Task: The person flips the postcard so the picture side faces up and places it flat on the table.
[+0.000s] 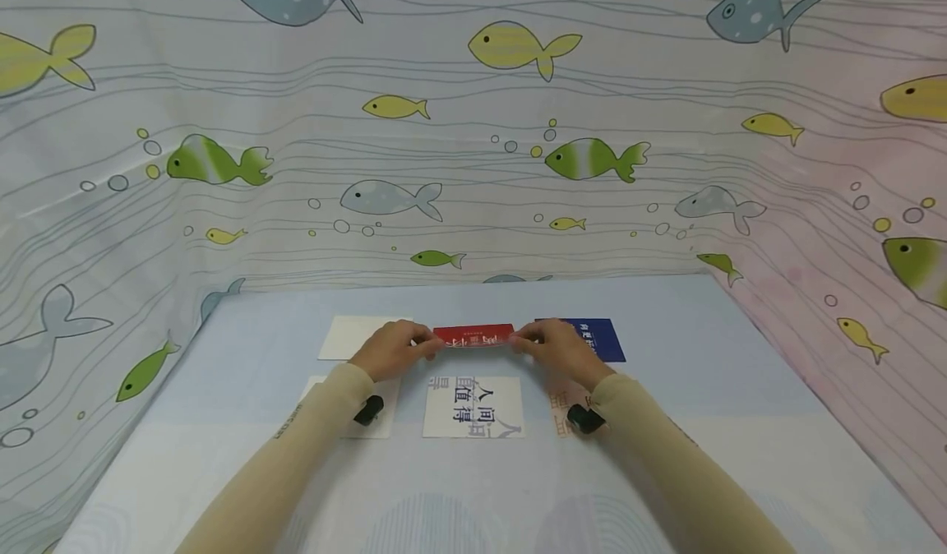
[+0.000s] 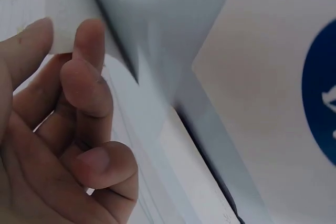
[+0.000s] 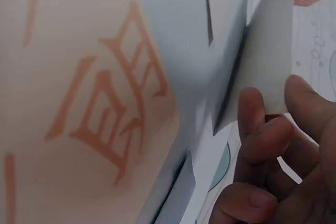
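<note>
Both hands hold a red card (image 1: 473,334) with white characters at the middle of the back row. My left hand (image 1: 390,348) pinches its left end between thumb and fingertip; my right hand (image 1: 565,348) pinches the right end the same way. In the right wrist view, the card's pale underside (image 3: 265,56) curves up off the table along the gripped edge. The left wrist view shows that pale underside (image 2: 68,3) between thumb and index finger. A cream card (image 1: 344,336) lies beside the left hand, and a dark blue card (image 1: 602,340) lies partly under the right.
In the front row lie a pale card (image 1: 388,398) partly behind the left sleeve, a white card with blue characters (image 1: 473,406), and an orange-printed card (image 1: 559,402) partly behind the right wrist. A fish-patterned curtain (image 1: 473,143) surrounds the pale table (image 1: 459,480).
</note>
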`<action>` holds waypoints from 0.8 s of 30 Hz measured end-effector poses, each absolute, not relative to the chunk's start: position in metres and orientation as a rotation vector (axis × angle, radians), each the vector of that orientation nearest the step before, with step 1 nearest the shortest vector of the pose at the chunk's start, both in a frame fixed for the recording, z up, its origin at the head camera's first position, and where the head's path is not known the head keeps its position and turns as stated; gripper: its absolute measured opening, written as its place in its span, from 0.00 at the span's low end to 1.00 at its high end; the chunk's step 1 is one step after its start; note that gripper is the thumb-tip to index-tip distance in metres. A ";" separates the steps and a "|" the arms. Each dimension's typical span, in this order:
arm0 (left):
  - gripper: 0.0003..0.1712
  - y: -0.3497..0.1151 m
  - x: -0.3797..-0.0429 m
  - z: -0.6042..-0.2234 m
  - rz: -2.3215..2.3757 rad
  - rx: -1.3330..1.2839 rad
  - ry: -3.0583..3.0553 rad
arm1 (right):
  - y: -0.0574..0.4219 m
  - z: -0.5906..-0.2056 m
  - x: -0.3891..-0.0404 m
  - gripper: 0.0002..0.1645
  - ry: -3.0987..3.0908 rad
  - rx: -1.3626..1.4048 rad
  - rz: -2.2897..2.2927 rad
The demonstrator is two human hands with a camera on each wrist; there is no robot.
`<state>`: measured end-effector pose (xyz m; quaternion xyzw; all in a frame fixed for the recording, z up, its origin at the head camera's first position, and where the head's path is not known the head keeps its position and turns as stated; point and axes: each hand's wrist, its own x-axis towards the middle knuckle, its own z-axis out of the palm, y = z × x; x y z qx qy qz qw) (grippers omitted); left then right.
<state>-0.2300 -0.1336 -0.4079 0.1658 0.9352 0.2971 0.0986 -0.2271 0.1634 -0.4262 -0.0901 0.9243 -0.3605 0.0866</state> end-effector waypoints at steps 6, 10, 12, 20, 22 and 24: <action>0.12 -0.131 -0.229 -0.413 0.809 0.454 2.723 | 0.164 -0.432 -0.224 0.14 2.729 -0.329 -1.007; 0.12 -0.130 -0.229 -0.416 0.802 0.435 2.710 | 0.162 -0.433 -0.222 0.15 2.724 -0.320 -1.010; 0.11 -0.130 -0.229 -0.417 0.800 0.429 2.708 | 0.162 -0.433 -0.222 0.15 2.721 -0.319 -1.007; 0.12 -0.129 -0.231 -0.416 0.801 0.427 2.721 | 0.162 -0.434 -0.225 0.15 2.710 -0.312 -1.009; 0.13 -0.129 -0.232 -0.417 0.795 0.424 2.725 | 0.162 -0.435 -0.226 0.15 2.709 -0.317 -1.014; 0.13 -0.129 -0.234 -0.418 0.792 0.413 2.726 | 0.162 -0.436 -0.227 0.15 2.705 -0.318 -1.023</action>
